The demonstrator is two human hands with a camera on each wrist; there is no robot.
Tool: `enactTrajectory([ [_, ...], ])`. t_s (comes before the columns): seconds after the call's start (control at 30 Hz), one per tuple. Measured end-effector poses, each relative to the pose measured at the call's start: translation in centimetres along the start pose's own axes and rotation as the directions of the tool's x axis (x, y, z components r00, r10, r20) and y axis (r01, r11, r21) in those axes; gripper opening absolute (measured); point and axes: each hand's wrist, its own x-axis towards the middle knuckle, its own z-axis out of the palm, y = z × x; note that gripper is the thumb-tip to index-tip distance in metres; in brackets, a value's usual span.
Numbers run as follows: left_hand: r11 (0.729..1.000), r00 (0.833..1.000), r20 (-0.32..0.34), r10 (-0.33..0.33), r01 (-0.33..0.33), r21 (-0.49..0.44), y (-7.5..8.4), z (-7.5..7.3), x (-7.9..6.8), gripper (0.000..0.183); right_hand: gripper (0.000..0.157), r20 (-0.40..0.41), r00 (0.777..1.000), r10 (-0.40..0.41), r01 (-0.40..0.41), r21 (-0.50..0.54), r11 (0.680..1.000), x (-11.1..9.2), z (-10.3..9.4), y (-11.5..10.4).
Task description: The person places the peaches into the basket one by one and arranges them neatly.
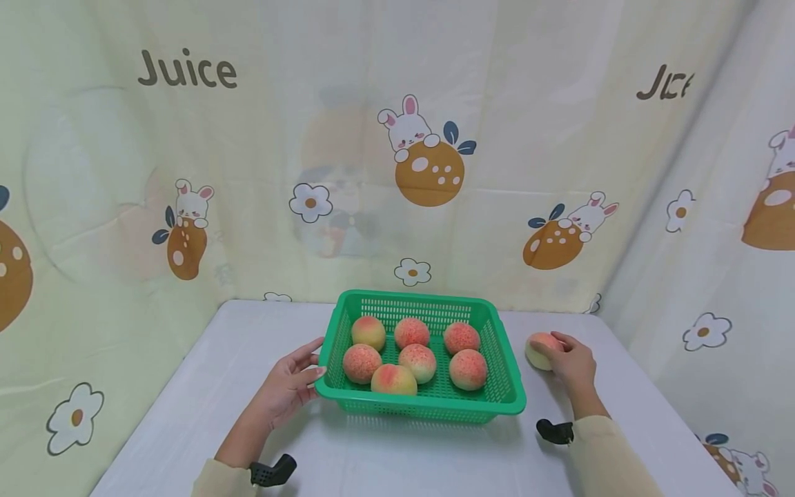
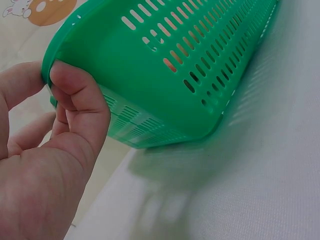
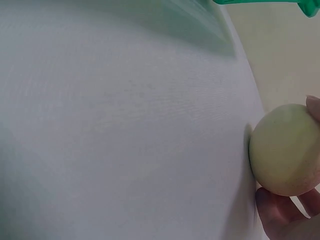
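Observation:
A green plastic basket (image 1: 435, 400) with slotted walls stands on the table, holding several red-and-yellow peaches (image 1: 417, 363). My left hand (image 1: 287, 383) is at its left end; in the left wrist view the thumb and fingers pinch the basket's rim (image 2: 48, 55). To the right of the basket, my right hand (image 1: 574, 366) grips a single peach (image 1: 537, 353), pink on top and pale yellow below. The right wrist view shows this peach (image 3: 282, 150) from its pale side, close against the tabletop, with fingers on either side of it.
A white cloth covers the table (image 1: 397, 459), its far edge just behind the basket. Curtains (image 1: 348, 159) printed with rabbits, fruit and flowers hang at the back and both sides. Each wrist wears a black device (image 1: 273, 471).

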Motion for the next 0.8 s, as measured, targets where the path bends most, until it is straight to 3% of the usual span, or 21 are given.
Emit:
enactTrajectory([
  [0.8,1.0,1.0,0.01,0.002,-0.002,-0.002,0.0,-0.1,0.0,0.073,0.09,0.009,0.998,-0.06,0.06,-0.032,0.998,-1.3,-0.4,0.2],
])
